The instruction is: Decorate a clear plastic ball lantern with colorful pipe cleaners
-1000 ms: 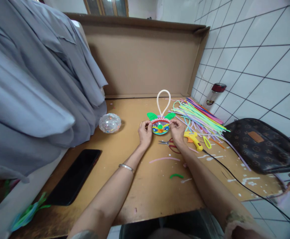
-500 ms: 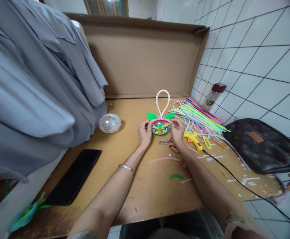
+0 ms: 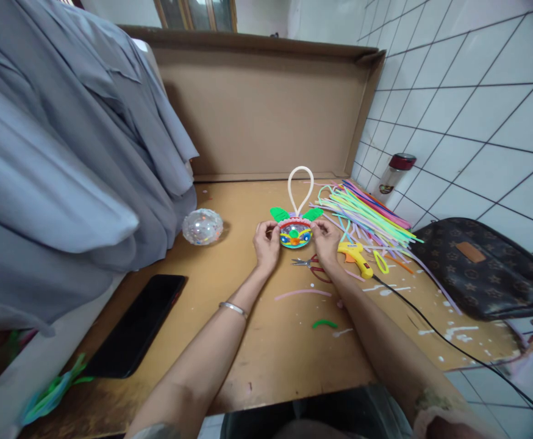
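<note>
A decorated clear ball ornament is held between both hands above the table. It has green leaf-shaped ears, a pink and red band, blue eyes, yellow trim, a green nose and a tall white loop. My left hand pinches its left side near the band. On the opposite side, my right hand grips the edge with thumb and fingers. Red-handled scissors lie just below the ornament, their handles partly behind my right wrist. A pink strip and a short green piece lie nearer to me.
Left of my hands sits a clear ball, with a black phone nearer. At right are pipe cleaners, a yellow glue gun with its cord, a brown bag and a bottle. Cardboard stands behind; grey cloth hangs left.
Almost nothing differs. Both hands keep their hold on the ornament, and the whole view has shifted very slightly.
</note>
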Tool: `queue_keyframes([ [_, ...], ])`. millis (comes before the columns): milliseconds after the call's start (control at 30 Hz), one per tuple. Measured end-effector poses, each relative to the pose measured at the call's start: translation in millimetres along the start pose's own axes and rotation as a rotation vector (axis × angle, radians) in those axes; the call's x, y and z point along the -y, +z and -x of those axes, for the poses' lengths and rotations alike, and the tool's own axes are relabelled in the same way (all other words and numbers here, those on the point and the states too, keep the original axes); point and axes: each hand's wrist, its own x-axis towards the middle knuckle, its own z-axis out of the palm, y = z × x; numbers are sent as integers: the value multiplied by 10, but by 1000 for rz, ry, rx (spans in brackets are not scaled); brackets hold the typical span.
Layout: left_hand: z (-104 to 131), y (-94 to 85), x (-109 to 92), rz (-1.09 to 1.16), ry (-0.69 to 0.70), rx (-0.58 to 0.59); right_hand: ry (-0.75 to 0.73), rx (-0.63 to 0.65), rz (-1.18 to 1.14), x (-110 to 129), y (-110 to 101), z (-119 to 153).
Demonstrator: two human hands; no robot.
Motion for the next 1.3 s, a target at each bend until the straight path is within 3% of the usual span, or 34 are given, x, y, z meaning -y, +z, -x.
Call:
queue_keyframes([
  [367, 0, -39, -30, -118, 165, 65, -5, -10, -5, 26, -1, 4],
  [733, 9, -30, -4, -126, 162, 47, -58, -47, 76, -33, -14, -13],
  [967, -5, -34, 15, -124, 172, 47, -13, -32, -15, -20, 29, -36],
  [1067, -8, -42, 21, -137, 175, 52, -95, -18, 62, -14, 10, -16],
  [1300, -21, -59, 20, -164, 245, 83, -466, 125, 510, 32, -102, 79],
])
